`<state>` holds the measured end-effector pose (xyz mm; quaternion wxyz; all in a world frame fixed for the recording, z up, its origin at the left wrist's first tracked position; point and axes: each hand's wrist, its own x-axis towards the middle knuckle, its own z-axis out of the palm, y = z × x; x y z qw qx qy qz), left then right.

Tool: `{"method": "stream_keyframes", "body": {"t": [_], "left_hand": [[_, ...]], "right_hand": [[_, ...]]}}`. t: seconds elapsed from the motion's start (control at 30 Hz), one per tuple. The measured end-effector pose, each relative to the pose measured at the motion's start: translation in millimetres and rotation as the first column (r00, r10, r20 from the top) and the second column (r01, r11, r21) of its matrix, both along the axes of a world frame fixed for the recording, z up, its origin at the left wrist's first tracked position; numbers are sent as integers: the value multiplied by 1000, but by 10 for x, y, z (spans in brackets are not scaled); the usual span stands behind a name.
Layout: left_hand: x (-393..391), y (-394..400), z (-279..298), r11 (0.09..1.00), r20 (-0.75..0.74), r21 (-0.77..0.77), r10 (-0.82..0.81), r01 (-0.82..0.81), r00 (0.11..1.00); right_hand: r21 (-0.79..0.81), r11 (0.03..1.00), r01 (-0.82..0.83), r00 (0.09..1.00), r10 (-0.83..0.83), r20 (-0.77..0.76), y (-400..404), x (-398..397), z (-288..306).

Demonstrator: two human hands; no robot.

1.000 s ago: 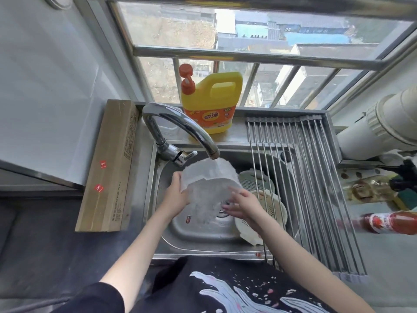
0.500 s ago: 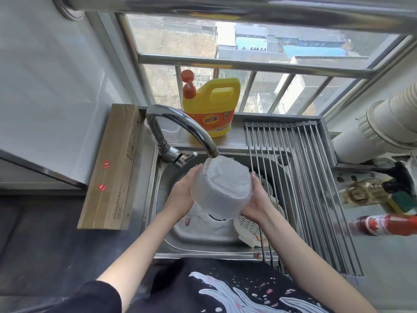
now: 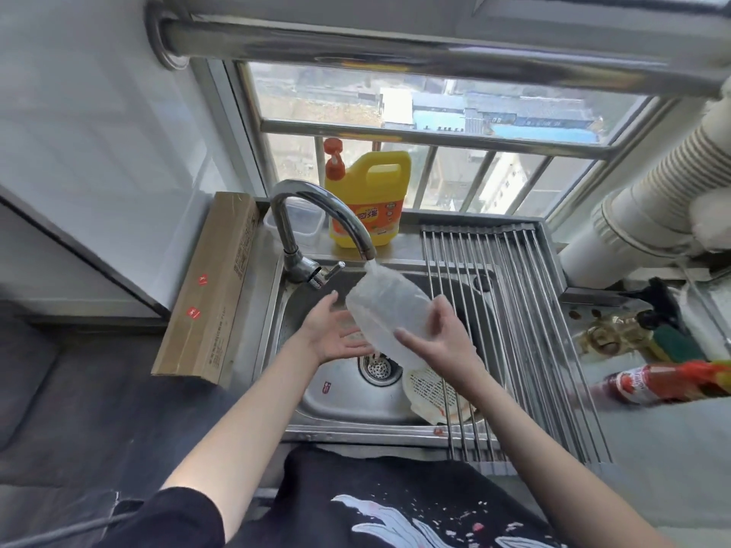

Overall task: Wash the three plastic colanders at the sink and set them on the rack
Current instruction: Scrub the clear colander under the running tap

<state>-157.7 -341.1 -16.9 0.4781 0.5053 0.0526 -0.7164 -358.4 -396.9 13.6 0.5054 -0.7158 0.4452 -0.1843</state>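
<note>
I hold a clear plastic colander on edge under the faucet, and water runs onto its rim. My right hand grips it from the right, thumb in front. My left hand is open, palm up, under its left side, fingers touching or just below it. A cream colander lies at the right of the steel sink, partly under the roll-up rack. A third colander is hidden from me.
A yellow detergent jug stands on the ledge behind the faucet. A long cardboard box lies left of the sink. Bottles, one red-labelled, and a green sponge sit right of the rack. A large duct hangs at right.
The colander has turned from bottom-up to standing on edge under the tap. My left hand has let go of its side and opened beneath it. My head has tilted up.
</note>
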Motion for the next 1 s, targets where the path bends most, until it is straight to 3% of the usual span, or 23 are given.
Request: {"method": "stream_keyframes", "body": {"t": [0.07, 0.17, 0.23, 0.3, 0.4, 0.5, 0.57, 0.63, 0.67, 0.73, 0.83, 0.93, 1.0], "left_hand": [[7, 19, 31, 1000, 1, -18, 13, -13, 1000], [-24, 38, 79, 998, 74, -10, -53, 54, 996], [-57, 51, 97, 993, 179, 13, -121, 121, 976], [-89, 63, 111, 986, 266, 34, -164, 160, 950], [-123, 95, 126, 979, 332, 72, -205, 193, 921], [-169, 116, 133, 962, 337, 60, -272, 268, 901], [-226, 115, 183, 953, 309, 53, -301, 299, 902], [-254, 104, 234, 961, 311, 74, -276, 266, 910], [-247, 100, 249, 970, 309, 78, -243, 230, 919], [-210, 84, 270, 984, 282, 68, -177, 164, 943], [-166, 54, 376, 980, 263, 49, -200, 194, 944], [-212, 10, 540, 973, 154, -46, -218, 227, 964], [-265, -9, 601, 975, 158, -44, -207, 217, 965]], "right_hand": [[-230, 965, -125, 983, 89, -162, 73, -106, -31], [-479, 808, -343, 921, 189, -339, 90, -287, -73], [-520, 752, -406, 892, 204, -403, 88, -369, -62], [-493, 815, -304, 938, 164, -306, 94, -417, -51], [-243, 964, 107, 994, -105, 23, 98, -382, 7], [187, 901, 390, 904, -414, 109, 24, -299, -41], [594, 673, 441, 824, -566, 30, -51, -263, -50], [877, 338, 342, 768, -638, -54, -91, -276, -9], [934, 214, 285, 748, -659, -77, -104, -296, 10], [972, 68, 225, 687, -718, -108, -116, -345, -19], [980, 9, 201, 669, -731, -131, -26, -328, -107], [980, -79, 182, 636, -751, -179, 80, -300, -214], [987, -48, 153, 665, -733, -139, 124, -271, -269]]}}
